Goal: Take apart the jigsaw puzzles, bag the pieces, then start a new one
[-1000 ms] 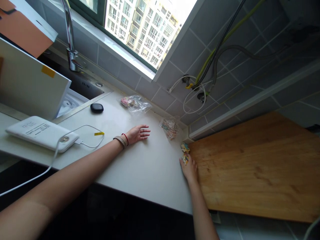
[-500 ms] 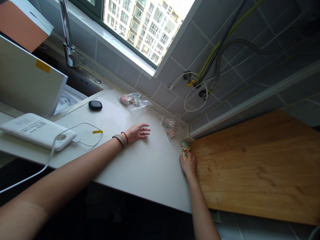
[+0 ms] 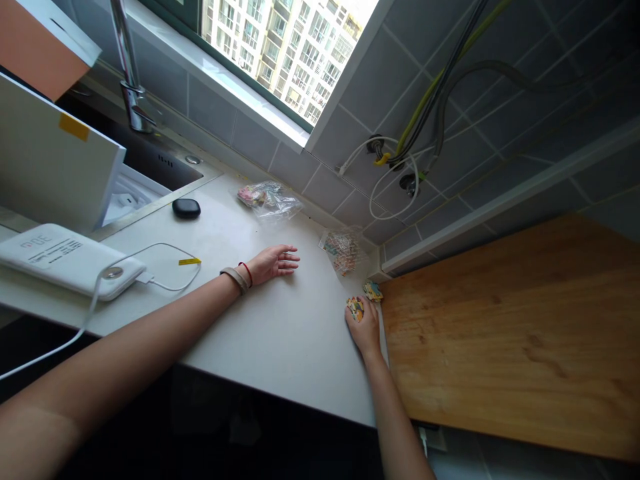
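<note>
Gripping irregular patterned item (image 3: 355, 309) | right hand (image 3: 367, 327) | grained wooden board (image 3: 500, 333) beside

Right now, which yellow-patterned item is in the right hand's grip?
The item nearer the left hand; the other item, outside the grip, lies beside the board.

left arm (image 3: 150, 343) outstretched, left grip (image 3: 270, 265) slack, fingers (image 3: 287, 265) slightly parted; right grip (image 3: 364, 325) curled, right forearm (image 3: 393, 407) slanting inward.
</note>
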Motion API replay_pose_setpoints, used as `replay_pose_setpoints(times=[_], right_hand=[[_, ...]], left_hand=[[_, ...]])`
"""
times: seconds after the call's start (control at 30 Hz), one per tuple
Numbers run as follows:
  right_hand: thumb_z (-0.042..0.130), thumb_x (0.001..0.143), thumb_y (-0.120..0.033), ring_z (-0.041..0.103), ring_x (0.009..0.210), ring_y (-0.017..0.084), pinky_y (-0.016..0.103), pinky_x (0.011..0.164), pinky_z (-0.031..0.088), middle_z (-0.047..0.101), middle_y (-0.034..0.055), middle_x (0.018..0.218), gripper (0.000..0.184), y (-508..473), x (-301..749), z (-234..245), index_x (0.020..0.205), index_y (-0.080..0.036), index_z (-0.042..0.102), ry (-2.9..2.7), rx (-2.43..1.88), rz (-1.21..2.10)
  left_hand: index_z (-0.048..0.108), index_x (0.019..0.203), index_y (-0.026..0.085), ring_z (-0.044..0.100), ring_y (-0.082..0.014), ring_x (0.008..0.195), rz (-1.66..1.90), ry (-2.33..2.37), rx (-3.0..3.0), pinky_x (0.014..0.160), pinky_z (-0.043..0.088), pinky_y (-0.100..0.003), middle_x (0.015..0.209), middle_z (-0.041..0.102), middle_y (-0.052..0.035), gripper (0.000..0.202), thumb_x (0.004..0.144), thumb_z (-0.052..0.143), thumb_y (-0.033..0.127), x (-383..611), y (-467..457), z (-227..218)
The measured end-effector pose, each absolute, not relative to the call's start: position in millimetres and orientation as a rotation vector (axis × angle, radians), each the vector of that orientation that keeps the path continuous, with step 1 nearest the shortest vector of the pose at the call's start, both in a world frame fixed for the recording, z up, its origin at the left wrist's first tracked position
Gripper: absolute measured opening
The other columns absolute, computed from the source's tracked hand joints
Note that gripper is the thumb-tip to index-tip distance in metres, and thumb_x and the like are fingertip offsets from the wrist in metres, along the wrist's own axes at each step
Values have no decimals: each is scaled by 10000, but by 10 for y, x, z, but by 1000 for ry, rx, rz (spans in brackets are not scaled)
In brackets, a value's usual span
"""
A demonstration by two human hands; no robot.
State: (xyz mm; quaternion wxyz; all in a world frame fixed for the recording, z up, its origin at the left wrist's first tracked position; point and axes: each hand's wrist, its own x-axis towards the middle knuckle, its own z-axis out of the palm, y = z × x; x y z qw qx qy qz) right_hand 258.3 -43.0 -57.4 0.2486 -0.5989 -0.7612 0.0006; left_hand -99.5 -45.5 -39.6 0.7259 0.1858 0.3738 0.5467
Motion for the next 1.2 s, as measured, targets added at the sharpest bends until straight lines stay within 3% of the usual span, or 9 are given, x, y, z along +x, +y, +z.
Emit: replay_pose_setpoints(times=[0.17,0.27,0.37,0.53,0.67,0.73,0.9,1.03,1.2], right_hand=[[646,890,-345,608,1160,294,459,1075,500,660,143,1238,468,-629,1957,-494,1329,-187,630,-2289,-1310,227],[671,878,-296,593,1164,287,444,1077,500,647,129,1243,492,-675,1502,-438,1357,-197,621,-2392,-1170,351],[708,856,-288,587,1170,293,460,1072,504,632,119,1272,567,-636,1095,-429,1408,-234,587,-2464,-1051,444],[855,761,-428,545,1286,338,507,1106,488,541,157,1419,866,-497,826,-488,1515,-232,477,-2445,-969,497],[877,744,-544,498,1387,347,533,1158,450,496,150,1518,1017,-431,1144,-499,1590,-273,381,-2465,-904,543],[841,781,-578,481,1413,350,540,1179,427,492,153,1536,953,-379,1431,-490,1575,-268,414,-2474,-860,515],[599,989,-463,573,1290,311,512,1142,450,617,137,1367,417,-71,2184,-494,1344,-255,663,-2211,-1123,219],[595,948,-434,551,1279,363,560,1123,435,587,193,1366,435,218,2591,-617,1283,-178,701,-1923,-1498,-98],[610,909,-384,537,1287,384,547,1113,441,563,236,1398,477,384,2818,-780,1288,-110,702,-1909,-1673,-153]], left_hand=[[642,1040,177,716,-160,708,1246,886,516,639,604,-266,926,727,-70,295,837,772,346,-929,-460,-420],[651,1021,183,688,-162,699,1333,1017,783,588,569,-251,914,726,-60,378,817,784,472,-876,-476,-445],[695,984,187,697,-211,832,1412,1167,1186,684,581,-280,923,737,-73,414,862,699,583,-847,-519,-454],[746,1024,211,687,-267,1052,1373,1225,1414,970,549,-328,1075,753,-81,459,926,603,636,-833,-583,-444],[721,1128,190,696,-294,1091,1310,1114,1336,960,565,-374,1154,754,-118,702,979,363,775,-824,-593,-501],[724,1129,190,692,-301,1105,1292,1091,1344,974,555,-383,1177,749,-129,790,964,286,826,-825,-594,-542],[732,1112,178,706,-287,1015,1199,1075,1390,930,557,-375,1108,763,-135,846,951,243,849,-838,-607,-580],[731,1109,172,715,-284,994,1104,1110,1395,908,561,-364,1097,767,-130,872,933,242,872,-847,-621,-565],[732,1124,185,718,-281,992,1026,1160,1411,862,567,-347,1119,767,-119,866,925,257,880,-864,-633,-569]])
